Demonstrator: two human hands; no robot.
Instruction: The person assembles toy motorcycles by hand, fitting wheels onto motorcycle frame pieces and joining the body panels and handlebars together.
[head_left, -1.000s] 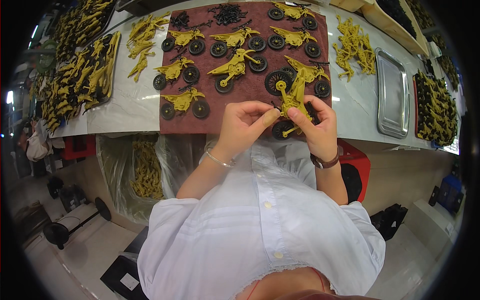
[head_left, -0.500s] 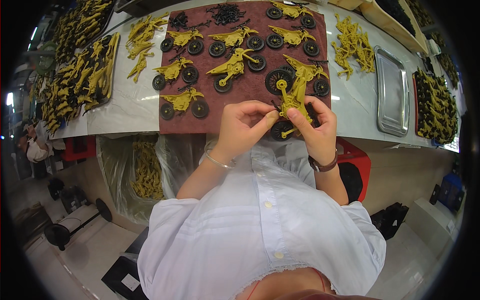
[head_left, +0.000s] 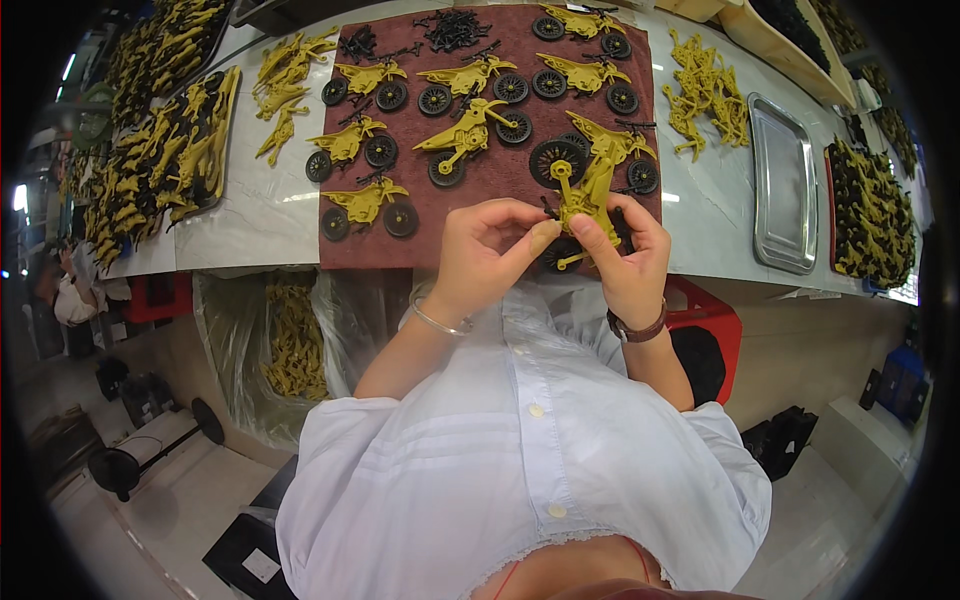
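A yellow toy motorcycle with black spoked wheels is raised off the maroon cloth, just in front of my chest. My right hand is closed round its body, thumb on the near side. With fingertips pinched, my left hand grips at the black handlebar, whose end sticks out above the fingers. One large wheel points away from me; the other lies partly behind my right thumb. Just beyond stands another toy motorcycle, partly covered by the held one.
Several toy motorcycles stand on the maroon cloth, with black handlebars heaped at its far edge. Yellow parts lie in piles on both sides. A metal tray is at right. Below the table edge hangs a plastic bag of yellow parts.
The held motorcycle has turned slightly, and its near wheel shows less. My right hand has shifted a little to the left; my left hand stays almost still.
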